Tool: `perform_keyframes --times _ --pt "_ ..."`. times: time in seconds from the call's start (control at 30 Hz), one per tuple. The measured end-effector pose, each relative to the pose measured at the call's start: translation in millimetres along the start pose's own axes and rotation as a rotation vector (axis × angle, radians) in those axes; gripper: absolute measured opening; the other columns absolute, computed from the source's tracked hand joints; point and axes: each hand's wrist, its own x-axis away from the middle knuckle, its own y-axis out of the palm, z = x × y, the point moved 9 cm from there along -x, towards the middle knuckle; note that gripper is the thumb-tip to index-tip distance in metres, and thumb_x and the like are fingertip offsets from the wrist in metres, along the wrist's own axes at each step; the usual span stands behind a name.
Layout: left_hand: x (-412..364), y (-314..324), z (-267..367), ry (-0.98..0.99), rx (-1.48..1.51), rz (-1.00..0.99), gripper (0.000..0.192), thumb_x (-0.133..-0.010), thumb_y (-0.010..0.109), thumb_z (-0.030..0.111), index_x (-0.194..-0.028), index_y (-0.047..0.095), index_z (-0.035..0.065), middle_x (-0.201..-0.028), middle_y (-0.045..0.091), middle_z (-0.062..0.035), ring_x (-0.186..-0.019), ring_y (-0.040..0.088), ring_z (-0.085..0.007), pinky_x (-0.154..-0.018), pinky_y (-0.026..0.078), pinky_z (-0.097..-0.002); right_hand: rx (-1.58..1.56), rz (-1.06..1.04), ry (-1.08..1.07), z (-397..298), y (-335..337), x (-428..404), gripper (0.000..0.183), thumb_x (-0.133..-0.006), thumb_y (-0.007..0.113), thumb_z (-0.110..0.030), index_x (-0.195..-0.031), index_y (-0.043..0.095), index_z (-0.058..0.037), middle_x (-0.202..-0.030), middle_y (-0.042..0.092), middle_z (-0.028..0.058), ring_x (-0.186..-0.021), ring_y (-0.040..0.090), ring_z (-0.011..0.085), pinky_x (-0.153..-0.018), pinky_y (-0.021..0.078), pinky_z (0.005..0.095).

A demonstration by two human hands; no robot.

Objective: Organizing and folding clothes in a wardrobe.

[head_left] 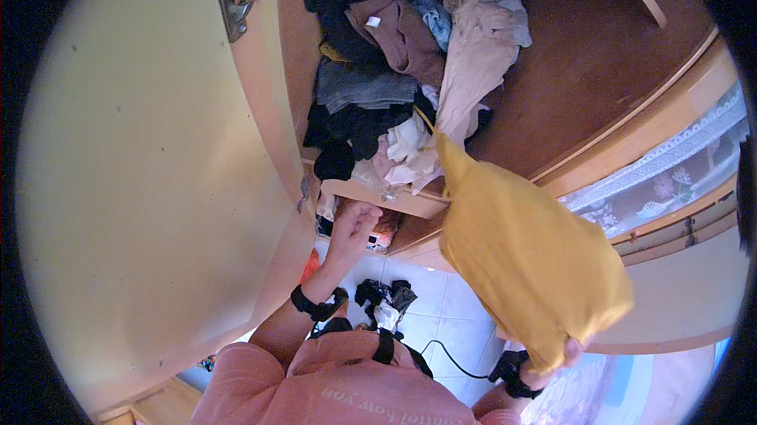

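My right hand (565,357), at the lower right, grips a yellow cloth garment (526,241) by one edge. The garment hangs spread out and partly hides that hand; its narrow upper end reaches the clothes on the shelf. My left hand (358,224) is raised before the shelf's front edge, fingers loosely bent, with nothing seen in it. Behind it, a pile holds a brown garment (399,29), folded grey cloth (364,85), black cloth (349,135), a pale pink garment (479,46) and white cloth (408,138).
A cabinet door (148,176) with a metal hinge (236,5) stands open at the left. Dark and white clothes (384,301) lie on the tiled floor (426,295). A black cable (452,357) runs near my right wrist. A lace-trimmed curtain (662,171) is at the right.
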Motion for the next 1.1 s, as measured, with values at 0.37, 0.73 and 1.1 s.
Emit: perform_keyframes --times 0.37,0.73,1.1 --pt "63 86 38 -0.053 0.249 -0.441 0.026 -0.091 0.043 0.026 -0.092 0.052 0.0016 -0.086 0.056 -0.0025 -0.080 0.052 -0.0087 -0.073 0.043 -0.0240 -0.042 0.149 0.009 -47 -3 35 0.069 -0.071 0.054 -0.029 -0.130 0.029 -0.0047 -0.123 0.041 0.0141 -0.111 0.042 0.0293 -0.092 0.0353 0.0430" --pt "145 184 -29 -0.968 1.199 -0.838 0.059 -0.087 0.039 0.046 -0.134 0.025 0.0114 -0.133 0.032 -0.0095 -0.114 0.040 -0.0206 -0.091 0.037 -0.0391 0.704 -1.642 -0.100 94 116 175 0.046 -0.069 0.058 -0.002 -0.114 0.047 -0.0080 -0.130 0.029 0.0184 -0.115 0.040 0.0345 -0.091 0.0399 0.0384" --pt "145 148 -25 -0.661 0.817 -0.529 0.066 -0.084 0.039 0.053 -0.134 0.025 0.0115 -0.133 0.033 -0.0101 -0.116 0.038 -0.0207 -0.093 0.034 -0.0444 0.667 -1.052 0.085 79 61 91 0.050 -0.063 0.074 -0.015 -0.109 0.055 -0.0070 -0.114 0.051 0.0121 -0.101 0.051 0.0254 -0.082 0.0430 0.0329"
